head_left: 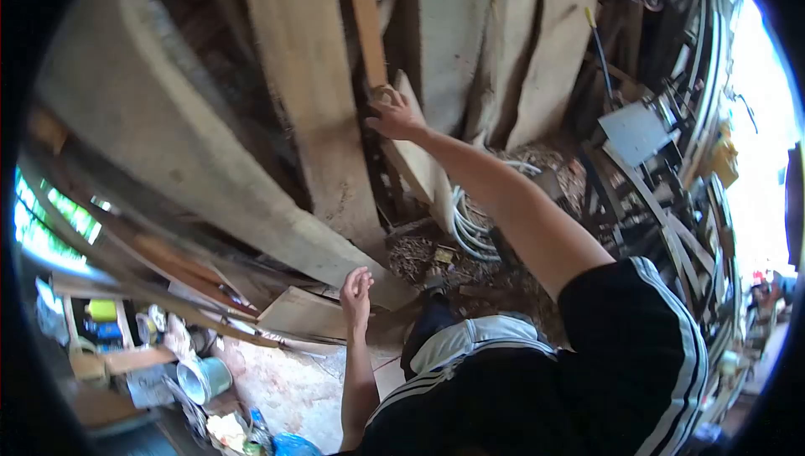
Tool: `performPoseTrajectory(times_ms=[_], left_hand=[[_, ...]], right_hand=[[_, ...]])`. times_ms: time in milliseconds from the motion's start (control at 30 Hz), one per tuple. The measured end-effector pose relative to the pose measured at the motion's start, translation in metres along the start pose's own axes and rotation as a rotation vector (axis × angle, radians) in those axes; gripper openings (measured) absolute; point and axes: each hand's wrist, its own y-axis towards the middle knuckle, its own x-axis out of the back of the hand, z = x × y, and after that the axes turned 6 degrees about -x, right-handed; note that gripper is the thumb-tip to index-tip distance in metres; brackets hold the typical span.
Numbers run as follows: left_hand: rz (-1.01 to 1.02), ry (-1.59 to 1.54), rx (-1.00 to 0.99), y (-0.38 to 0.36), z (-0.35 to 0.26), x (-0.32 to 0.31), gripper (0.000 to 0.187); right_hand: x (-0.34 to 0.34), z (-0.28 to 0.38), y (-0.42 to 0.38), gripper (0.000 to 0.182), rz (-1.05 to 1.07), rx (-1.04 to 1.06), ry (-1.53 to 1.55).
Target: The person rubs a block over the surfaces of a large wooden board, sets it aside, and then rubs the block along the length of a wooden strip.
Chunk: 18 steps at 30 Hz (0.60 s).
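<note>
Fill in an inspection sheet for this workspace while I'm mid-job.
Surface: pale floor at lower left; loose debris near the centre.
Job's things: wide plank and narrow board, both standing; short board just below the right hand.
Clutter: bucket, blue bag.
Hands: right at the narrow board's lower end, grip unclear; left hand looks empty, fingers curled.
Cables: white coil, cable or hose.
Surroundings: bright opening at picture right.
</note>
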Motion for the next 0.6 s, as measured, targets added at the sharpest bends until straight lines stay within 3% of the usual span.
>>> performPoseTrajectory(times_ms=[133,300,367,433,500,600], left_hand=[[0.028,-0.040,0.079,-0.005,0.015,-0.006,0.028],[0.171,0.035,0.193,0.001,0.022,-0.017,0.028],[0.273,0.058,0.095,0.011,0.016,-0.026,0.026],[0.332,0.184,0.002,0.027,0.001,-0.029,0.023],[0.347,0.261,-0.082,0.046,-0.019,-0.032,0.021],[0.330,0.348,-0.110,0.071,-0.029,-0.032,0.021]], right_hand=[[-0.009,0.027,-0.047,0.074,-0.290,-0.127,0.440],[-0.007,0.022,-0.073,0.076,-0.365,-0.227,0.464],[0.005,0.011,-0.085,0.073,-0.522,-0.078,0.782],[-0.002,-0.021,-0.095,0.069,-0.363,0.009,1.020],[0.024,-0.022,-0.122,0.066,-0.522,-0.095,0.450],[0.041,-0.047,-0.135,0.072,-0.580,-0.194,0.429]])
